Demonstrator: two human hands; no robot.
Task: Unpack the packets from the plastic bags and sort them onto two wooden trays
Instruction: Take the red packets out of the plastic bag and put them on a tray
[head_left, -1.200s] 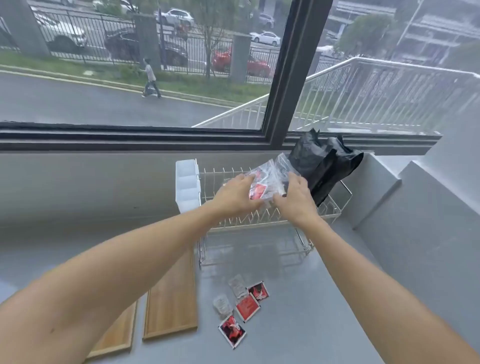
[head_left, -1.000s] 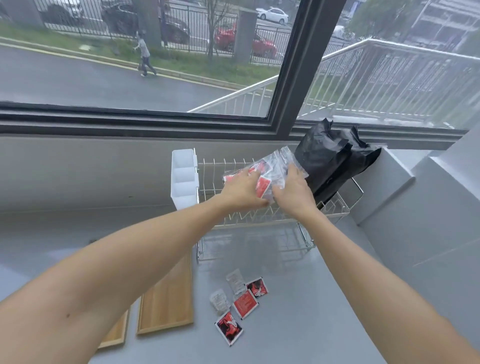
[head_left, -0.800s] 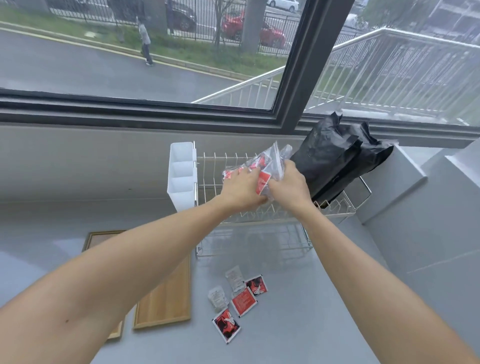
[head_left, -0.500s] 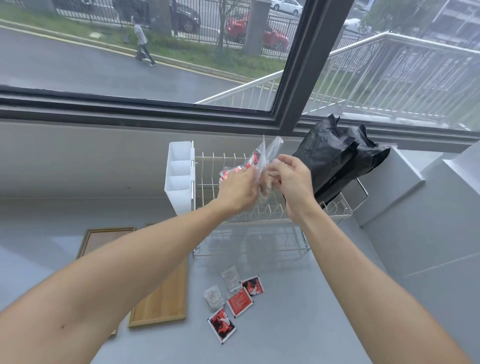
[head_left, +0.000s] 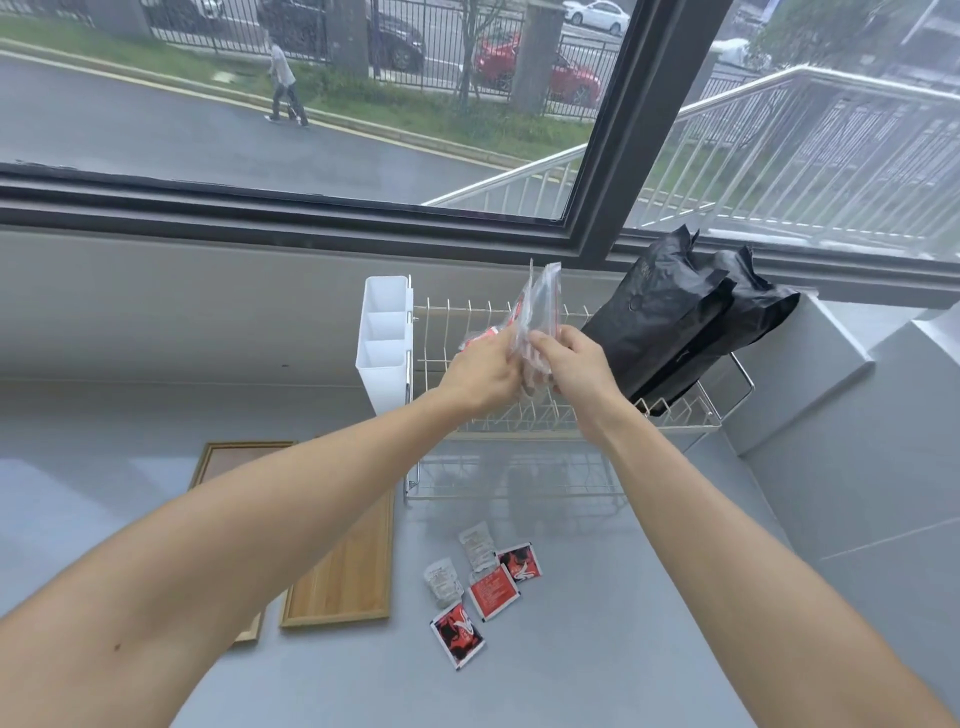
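Note:
My left hand (head_left: 485, 371) and my right hand (head_left: 569, 364) both grip a clear plastic bag (head_left: 540, 301) held upright above the wire rack; red packets show inside it near my left fingers. Several loose packets lie on the grey counter below: red-and-black ones (head_left: 457, 634) (head_left: 519, 561), a red one (head_left: 493, 592) and small clear ones (head_left: 442, 582) (head_left: 477, 545). Two wooden trays lie at the left: a light one (head_left: 345, 587) and a darker-framed one (head_left: 228, 460), both partly hidden by my left arm.
A white wire dish rack (head_left: 685, 423) stands against the wall with a white divided holder (head_left: 384, 343) on its left end. Two black foil bags (head_left: 675, 327) lean in the rack at the right. A grey ledge (head_left: 810, 374) rises on the right.
The bag has been turned from lying flat to standing upright between my hands, and my fingers have shifted along it. My head has tilted down, showing more of the trays.

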